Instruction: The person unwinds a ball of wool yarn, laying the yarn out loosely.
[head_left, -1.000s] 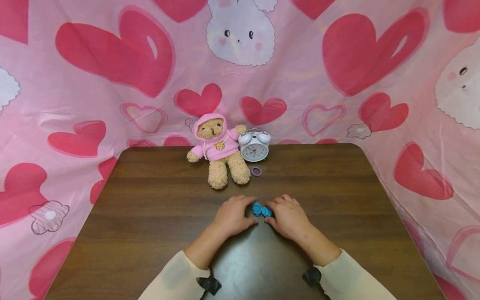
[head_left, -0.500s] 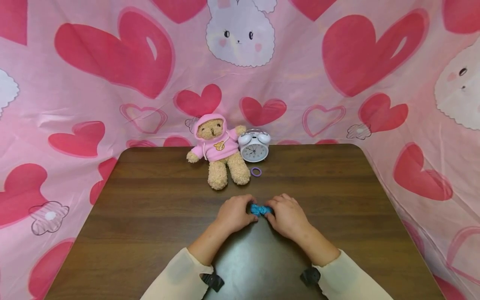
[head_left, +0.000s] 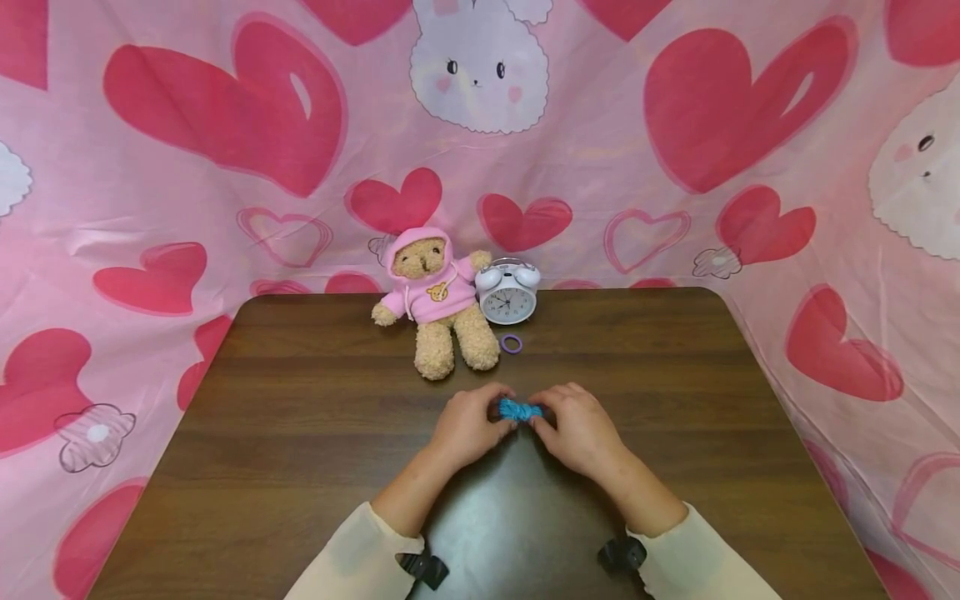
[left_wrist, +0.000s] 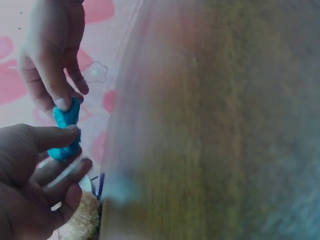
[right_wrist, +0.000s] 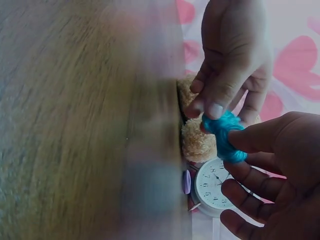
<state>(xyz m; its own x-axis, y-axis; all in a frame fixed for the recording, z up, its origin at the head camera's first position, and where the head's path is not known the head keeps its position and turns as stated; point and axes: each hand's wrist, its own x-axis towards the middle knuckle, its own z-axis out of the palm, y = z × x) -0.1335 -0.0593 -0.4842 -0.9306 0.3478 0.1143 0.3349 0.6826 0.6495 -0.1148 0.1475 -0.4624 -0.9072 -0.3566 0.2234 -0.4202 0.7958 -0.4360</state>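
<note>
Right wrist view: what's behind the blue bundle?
Part of the teddy bear, the alarm clock and the heart-print cloth show behind it. Whatever the blue bundle itself covers can't be seen; the right grip also hides part of the clock.

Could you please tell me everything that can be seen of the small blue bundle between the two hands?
The blue bundle is turquoise-blue and looks like soft yarn or thread, its strands bunched and apparently twisted toward the middle. Short and stubby, it runs roughly crosswise in the head view, with the left hand pinching one end and the right hand the other. It appears raised off the table, in front of the teddy bear.
</note>
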